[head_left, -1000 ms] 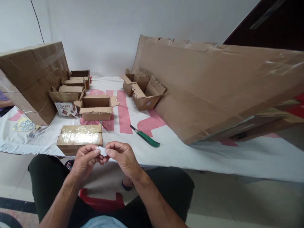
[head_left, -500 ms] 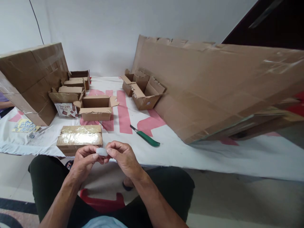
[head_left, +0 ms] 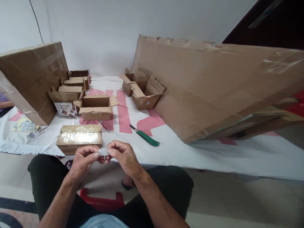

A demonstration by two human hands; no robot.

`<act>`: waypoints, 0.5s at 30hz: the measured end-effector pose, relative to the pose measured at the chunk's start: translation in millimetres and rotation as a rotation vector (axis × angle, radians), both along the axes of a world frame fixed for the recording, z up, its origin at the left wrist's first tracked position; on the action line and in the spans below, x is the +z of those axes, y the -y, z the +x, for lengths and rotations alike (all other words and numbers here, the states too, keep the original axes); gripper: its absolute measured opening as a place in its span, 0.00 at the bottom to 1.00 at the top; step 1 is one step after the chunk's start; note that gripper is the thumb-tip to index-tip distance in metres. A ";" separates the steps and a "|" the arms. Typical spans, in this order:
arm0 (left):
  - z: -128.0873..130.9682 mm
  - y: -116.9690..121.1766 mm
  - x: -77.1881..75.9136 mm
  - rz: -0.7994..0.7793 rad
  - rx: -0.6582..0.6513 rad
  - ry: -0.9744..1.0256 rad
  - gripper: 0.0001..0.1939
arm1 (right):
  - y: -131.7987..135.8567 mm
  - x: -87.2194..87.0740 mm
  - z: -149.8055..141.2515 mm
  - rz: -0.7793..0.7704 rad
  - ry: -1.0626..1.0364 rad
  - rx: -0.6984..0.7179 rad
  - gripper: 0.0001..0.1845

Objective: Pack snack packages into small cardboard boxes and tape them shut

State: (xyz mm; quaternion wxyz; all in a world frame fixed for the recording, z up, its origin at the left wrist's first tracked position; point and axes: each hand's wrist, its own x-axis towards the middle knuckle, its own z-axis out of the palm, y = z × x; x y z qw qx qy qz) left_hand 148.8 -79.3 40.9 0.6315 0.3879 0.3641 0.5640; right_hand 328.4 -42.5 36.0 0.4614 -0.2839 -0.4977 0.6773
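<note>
My left hand (head_left: 85, 160) and my right hand (head_left: 122, 156) meet just beyond the table's front edge, above my lap. Between their fingertips they pinch a small whitish translucent piece (head_left: 103, 152), with one end in each hand. Its exact kind I cannot make out. Right behind my left hand lies a closed cardboard box (head_left: 79, 134) with shiny clear tape over its top. To the right, on the cloth, a green-handled knife (head_left: 147, 138) lies apart from both hands, its narrow dark end pointing to the back left.
Opened small cartons (head_left: 96, 109) stand at the back left beside a "Super Meal" packet (head_left: 66, 109). Two torn open cartons (head_left: 147, 98) sit mid-table. Large cardboard boxes flank both sides, the right one (head_left: 201, 82) leaning inward. A yellow sticker sheet (head_left: 25, 125) lies far left.
The whitish piece has shifted slightly right between my fingers, and my left fingertips have moved a little with it. The boxes and the knife stay where they were.
</note>
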 end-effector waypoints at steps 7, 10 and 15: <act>6.8 1.0 4.0 -0.078 -0.107 0.145 0.13 | 0.8 -5.1 -0.6 -0.088 -0.061 0.065 0.16; 8.6 1.5 1.7 -0.085 -0.166 0.205 0.13 | 1.3 -6.6 -0.5 -0.114 -0.101 0.092 0.16; 6.9 0.7 -6.6 0.046 -0.059 0.087 0.10 | 0.2 -5.1 2.1 -0.125 -0.113 0.079 0.16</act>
